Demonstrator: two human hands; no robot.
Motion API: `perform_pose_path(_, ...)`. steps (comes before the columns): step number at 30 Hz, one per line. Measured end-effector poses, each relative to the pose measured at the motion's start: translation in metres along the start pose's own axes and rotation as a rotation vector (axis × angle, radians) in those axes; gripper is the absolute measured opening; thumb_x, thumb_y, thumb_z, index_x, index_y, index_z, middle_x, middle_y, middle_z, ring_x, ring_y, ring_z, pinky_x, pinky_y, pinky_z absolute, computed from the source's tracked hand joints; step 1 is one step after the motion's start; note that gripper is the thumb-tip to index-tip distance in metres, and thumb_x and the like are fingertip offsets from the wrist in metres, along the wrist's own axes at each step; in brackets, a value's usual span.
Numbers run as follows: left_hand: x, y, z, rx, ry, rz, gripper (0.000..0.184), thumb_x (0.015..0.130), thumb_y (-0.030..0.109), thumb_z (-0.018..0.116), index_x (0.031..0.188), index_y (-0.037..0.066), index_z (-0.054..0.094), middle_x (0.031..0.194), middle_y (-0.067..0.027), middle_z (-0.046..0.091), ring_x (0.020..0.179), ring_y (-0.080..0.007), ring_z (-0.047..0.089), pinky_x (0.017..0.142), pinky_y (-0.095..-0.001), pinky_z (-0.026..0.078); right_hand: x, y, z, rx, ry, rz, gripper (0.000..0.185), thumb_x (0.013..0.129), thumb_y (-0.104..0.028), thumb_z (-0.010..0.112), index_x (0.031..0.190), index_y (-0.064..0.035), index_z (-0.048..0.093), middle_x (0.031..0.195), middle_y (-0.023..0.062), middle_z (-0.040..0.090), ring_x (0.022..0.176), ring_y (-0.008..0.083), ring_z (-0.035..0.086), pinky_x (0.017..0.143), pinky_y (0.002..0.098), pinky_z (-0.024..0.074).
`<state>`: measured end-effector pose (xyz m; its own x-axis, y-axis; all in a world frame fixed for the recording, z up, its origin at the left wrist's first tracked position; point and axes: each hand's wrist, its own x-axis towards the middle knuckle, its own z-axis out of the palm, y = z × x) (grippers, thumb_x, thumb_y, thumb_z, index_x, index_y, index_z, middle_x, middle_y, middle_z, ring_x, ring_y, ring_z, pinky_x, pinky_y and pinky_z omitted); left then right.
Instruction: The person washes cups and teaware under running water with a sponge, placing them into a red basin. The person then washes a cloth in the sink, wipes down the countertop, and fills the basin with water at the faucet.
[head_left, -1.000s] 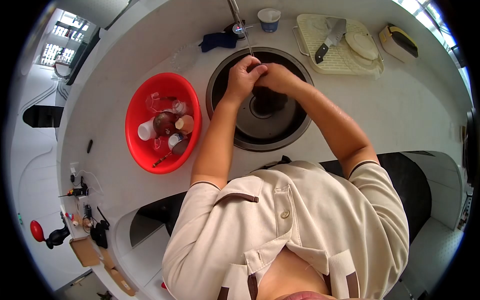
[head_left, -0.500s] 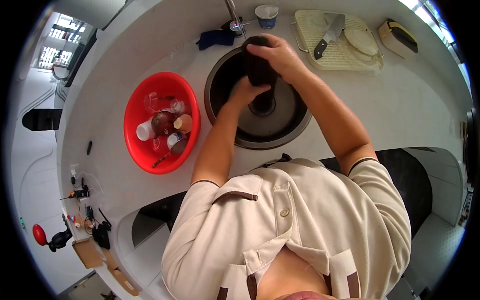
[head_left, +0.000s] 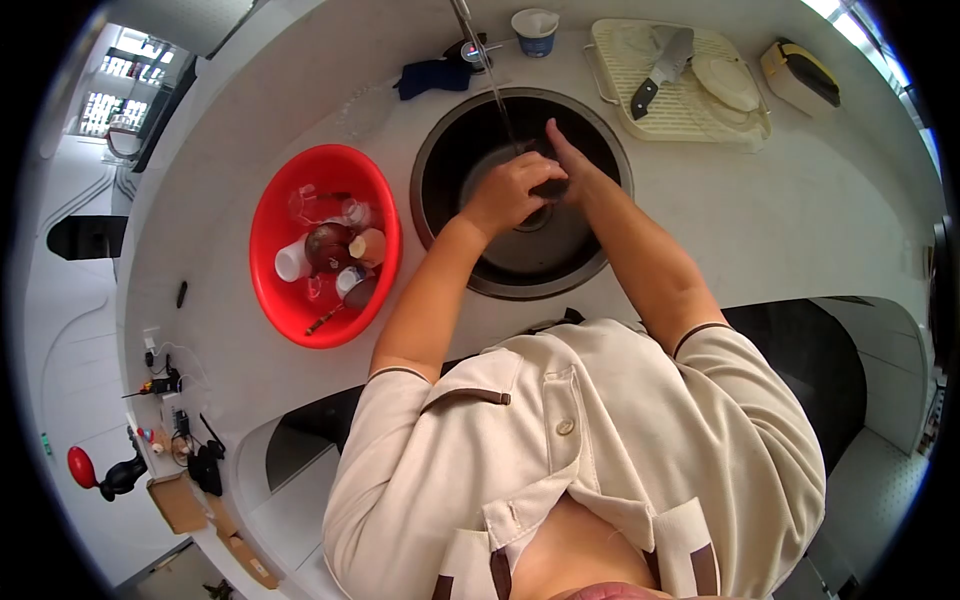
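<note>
Over the dark round sink [head_left: 520, 293], my two hands hold a dark brown object [head_left: 548, 188] whose kind I cannot make out, since fingers cover most of it. My left hand [head_left: 508, 195] lies over it with its fingers curled round it. Against its other side is my right hand [head_left: 573, 170], one digit pointing up and the other fingers mostly hidden. A stream of water runs from the faucet [head_left: 464, 12] into the sink just beyond my hands.
A red basin [head_left: 262, 235] left of the sink holds cups, a dark red round thing and other items. Behind the sink are a dark blue cloth [head_left: 433, 78] and a blue-and-white tub [head_left: 535, 40]. A knife [head_left: 662, 72] lies on the cream rack [head_left: 625, 45] at right.
My hands have brought the dark brown object lower and nearer, from upright at the sink's far rim to down inside the sink. The water stream now shows clearly.
</note>
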<state>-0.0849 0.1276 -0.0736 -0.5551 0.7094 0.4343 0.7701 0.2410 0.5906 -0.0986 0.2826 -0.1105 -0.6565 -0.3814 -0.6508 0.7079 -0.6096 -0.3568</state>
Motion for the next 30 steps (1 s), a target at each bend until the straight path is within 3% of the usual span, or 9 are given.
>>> perform_pose_path(5, -0.021, -0.021, 0.015, -0.112, 0.395, -0.221, 0.025, 0.076, 0.010, 0.071, 0.099, 0.006, 0.059, 0.090, -0.0078, 0.062, 0.088, -0.0238, 0.062, 0.079, -0.0308, 0.049, 0.035, 0.014, 0.010, 0.151, -0.094, -0.034, 0.044, 0.084, -0.053, 0.059, 0.087, -0.0099, 0.056, 0.080, 0.0065, 0.061, 0.073, 0.0214, 0.061, 0.070, 0.0411, 0.0530)
perform_pose_path(7, -0.034, -0.043, 0.028, -0.602, 0.616, -0.676, 0.020, 0.081, 0.014, 0.069, 0.095, 0.004, 0.058, 0.096, -0.0062, 0.061, 0.083, -0.0185, 0.060, 0.071, -0.0284, 0.048, 0.033, 0.019, 0.023, 0.123, -0.050, -0.143, 0.030, 0.086, -0.044, 0.061, 0.088, -0.0140, 0.057, 0.082, 0.0036, 0.062, 0.073, 0.0202, 0.062, 0.067, 0.0335, 0.0517)
perform_pose_path(9, -0.036, -0.056, 0.036, -0.648, 0.644, -0.760, 0.022, 0.090, 0.023, 0.059, 0.099, 0.004, 0.057, 0.095, -0.0054, 0.060, 0.081, -0.0144, 0.059, 0.069, -0.0263, 0.047, 0.026, 0.019, 0.040, 0.109, 0.006, -0.281, 0.026, 0.084, -0.036, 0.062, 0.084, -0.0106, 0.058, 0.078, 0.0040, 0.062, 0.066, 0.0199, 0.060, 0.061, 0.0322, 0.0488)
perform_pose_path(11, -0.024, -0.046, 0.035, -1.166, 0.779, -0.922, 0.029, 0.093, 0.032, 0.050, 0.106, 0.006, 0.056, 0.093, -0.0049, 0.060, 0.078, -0.0152, 0.059, 0.067, -0.0254, 0.047, 0.023, 0.013, 0.050, -0.630, 0.242, -0.695, 0.025, 0.082, -0.034, 0.064, 0.079, -0.0087, 0.061, 0.073, 0.0034, 0.061, 0.062, 0.0185, 0.058, 0.059, 0.0317, 0.0454)
perform_pose_path(14, 0.002, -0.022, 0.004, -1.282, 0.584, -1.208, 0.032, 0.096, 0.037, 0.043, 0.104, 0.009, 0.055, 0.085, -0.0030, 0.059, 0.078, -0.0171, 0.059, 0.064, -0.0287, 0.049, 0.011, 0.002, 0.066, -0.912, 0.342, -0.786, 0.033, 0.079, -0.035, 0.062, 0.082, -0.0019, 0.065, 0.078, 0.0165, 0.065, 0.080, 0.0294, 0.063, 0.072, 0.0389, 0.0482)
perform_pose_path(18, 0.004, -0.055, 0.002, -1.167, 0.389, -1.281, 0.030, 0.095, 0.034, 0.043, 0.113, 0.012, 0.052, 0.097, -0.0053, 0.059, 0.087, -0.0195, 0.060, 0.071, -0.0314, 0.051, 0.004, -0.009, 0.072, -1.254, 0.317, -0.994, 0.033, 0.077, -0.032, 0.064, 0.097, -0.0064, 0.063, 0.096, 0.0179, 0.064, 0.092, 0.0379, 0.060, 0.082, 0.0421, 0.0464)
perform_pose_path(24, 0.005, -0.039, -0.012, -1.771, 0.288, -0.805, 0.036, 0.095, 0.031, 0.043, 0.125, 0.012, 0.047, 0.118, -0.0080, 0.054, 0.107, -0.0234, 0.056, 0.086, -0.0384, 0.050, 0.024, 0.002, 0.046, -1.488, 0.257, -1.353, 0.047, 0.080, -0.026, 0.062, 0.124, -0.0120, 0.052, 0.116, 0.0165, 0.056, 0.105, 0.0290, 0.056, 0.092, 0.0366, 0.0432)
perform_pose_path(27, 0.000, -0.060, -0.003, -1.411, 0.493, -0.845, 0.035, 0.092, 0.023, 0.052, 0.124, 0.009, 0.049, 0.119, -0.0073, 0.055, 0.108, -0.0241, 0.055, 0.089, -0.0374, 0.047, 0.018, -0.004, 0.028, -1.495, 0.291, -1.111, 0.051, 0.081, -0.025, 0.060, 0.128, -0.0090, 0.048, 0.119, 0.0159, 0.054, 0.106, 0.0309, 0.055, 0.089, 0.0392, 0.0454)
perform_pose_path(30, 0.004, -0.052, -0.008, 0.054, 0.505, -0.408, 0.040, 0.075, 0.004, 0.068, 0.114, 0.009, 0.058, 0.111, -0.0098, 0.057, 0.101, -0.0251, 0.056, 0.088, -0.0342, 0.045, 0.002, -0.018, 0.018, -1.063, -0.014, -0.510, 0.053, 0.082, -0.029, 0.059, 0.128, -0.0058, 0.047, 0.122, 0.0157, 0.051, 0.105, 0.0301, 0.057, 0.083, 0.0453, 0.0490)
